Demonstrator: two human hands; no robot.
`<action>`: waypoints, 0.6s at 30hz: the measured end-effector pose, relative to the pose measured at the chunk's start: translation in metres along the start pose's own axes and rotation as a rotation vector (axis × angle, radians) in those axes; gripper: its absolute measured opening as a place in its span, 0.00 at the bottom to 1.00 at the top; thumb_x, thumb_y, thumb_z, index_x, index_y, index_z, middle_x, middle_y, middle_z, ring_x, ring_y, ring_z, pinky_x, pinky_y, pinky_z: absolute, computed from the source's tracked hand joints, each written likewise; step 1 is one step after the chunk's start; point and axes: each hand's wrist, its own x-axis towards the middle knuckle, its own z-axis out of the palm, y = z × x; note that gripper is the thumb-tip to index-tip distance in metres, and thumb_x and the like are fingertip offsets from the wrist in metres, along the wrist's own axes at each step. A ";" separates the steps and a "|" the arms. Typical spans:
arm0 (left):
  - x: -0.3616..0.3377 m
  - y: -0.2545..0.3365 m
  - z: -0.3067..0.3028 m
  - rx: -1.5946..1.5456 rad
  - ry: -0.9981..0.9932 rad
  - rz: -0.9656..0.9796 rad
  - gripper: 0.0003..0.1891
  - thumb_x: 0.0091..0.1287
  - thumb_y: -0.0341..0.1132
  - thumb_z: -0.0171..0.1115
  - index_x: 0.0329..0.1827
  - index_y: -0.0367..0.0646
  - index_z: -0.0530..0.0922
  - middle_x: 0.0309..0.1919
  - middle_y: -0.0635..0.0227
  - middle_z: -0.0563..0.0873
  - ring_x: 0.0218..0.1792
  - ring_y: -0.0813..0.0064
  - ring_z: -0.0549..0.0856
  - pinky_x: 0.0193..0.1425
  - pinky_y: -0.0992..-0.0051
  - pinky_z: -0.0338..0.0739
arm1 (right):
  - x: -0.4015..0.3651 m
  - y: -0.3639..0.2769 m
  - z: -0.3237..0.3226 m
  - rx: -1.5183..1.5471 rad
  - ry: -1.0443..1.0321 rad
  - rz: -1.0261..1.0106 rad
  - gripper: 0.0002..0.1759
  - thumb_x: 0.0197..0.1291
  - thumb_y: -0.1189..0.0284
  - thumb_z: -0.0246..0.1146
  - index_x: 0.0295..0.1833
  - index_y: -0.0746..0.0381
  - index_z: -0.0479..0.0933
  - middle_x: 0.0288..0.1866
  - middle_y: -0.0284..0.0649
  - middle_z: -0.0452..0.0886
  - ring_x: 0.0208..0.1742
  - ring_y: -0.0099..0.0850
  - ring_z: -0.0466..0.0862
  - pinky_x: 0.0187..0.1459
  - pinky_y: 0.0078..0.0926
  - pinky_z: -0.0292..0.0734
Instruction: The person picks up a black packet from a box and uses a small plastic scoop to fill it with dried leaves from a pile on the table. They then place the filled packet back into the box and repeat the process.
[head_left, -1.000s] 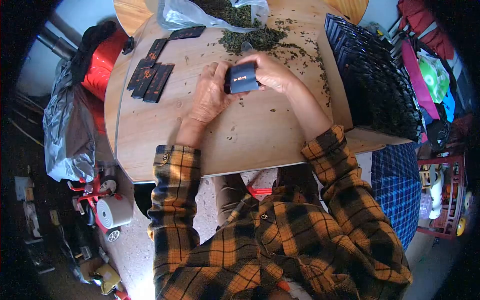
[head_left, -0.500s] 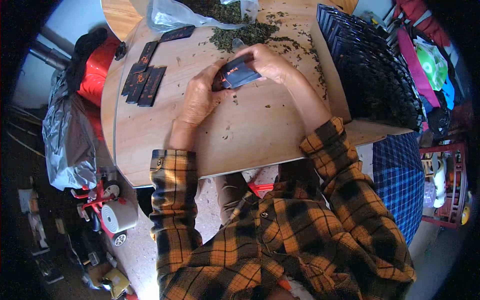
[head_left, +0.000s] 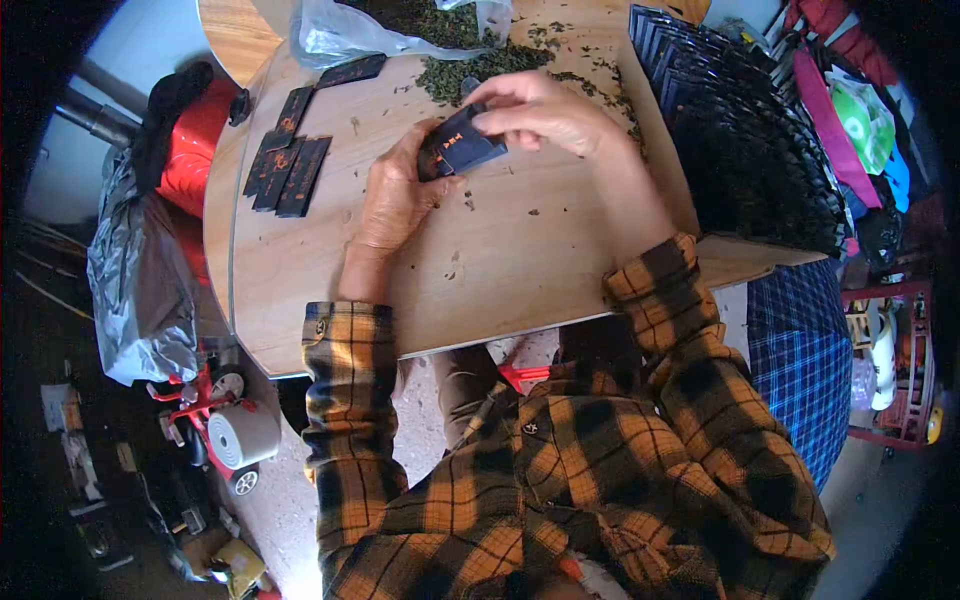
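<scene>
My left hand is wrapped round the left end of a dark packet with orange print, held tilted above the wooden table. The fingers of my right hand pinch the packet's upper right edge. Behind my hands lies a heap of dried dark-green leaves, with a small clear object partly hidden at its near edge. Several similar dark packets lie overlapping on the left of the table.
A clear plastic bag with leaves lies at the back. On the right stands a cardboard box full of dark packets. Loose leaves are scattered beside it. A grey plastic bag hangs at the left.
My right hand has shifted from the packet's right end to its upper edge, with the back of the hand raised. The packet has tilted and moved slightly left in my left hand.
</scene>
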 end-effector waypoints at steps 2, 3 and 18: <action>0.000 -0.003 0.001 -0.014 0.051 0.066 0.35 0.42 0.29 0.77 0.57 0.40 0.72 0.44 0.52 0.84 0.47 0.56 0.84 0.50 0.67 0.79 | -0.004 -0.005 -0.007 0.075 0.078 -0.029 0.18 0.58 0.64 0.67 0.49 0.65 0.77 0.22 0.30 0.74 0.17 0.14 0.65 0.17 0.13 0.57; 0.000 -0.003 0.000 -0.013 0.053 0.066 0.35 0.42 0.29 0.77 0.57 0.40 0.72 0.44 0.52 0.84 0.47 0.56 0.84 0.50 0.67 0.79 | -0.004 -0.005 -0.010 0.152 0.159 -0.057 0.17 0.59 0.64 0.65 0.48 0.64 0.77 0.21 0.28 0.72 0.18 0.14 0.65 0.18 0.11 0.57; 0.000 -0.004 -0.003 -0.037 0.009 -0.043 0.35 0.46 0.32 0.77 0.59 0.39 0.71 0.50 0.54 0.83 0.53 0.62 0.81 0.59 0.69 0.73 | 0.001 -0.001 0.001 -0.051 0.087 -0.031 0.16 0.57 0.64 0.67 0.46 0.63 0.78 0.32 0.30 0.79 0.29 0.16 0.75 0.30 0.13 0.70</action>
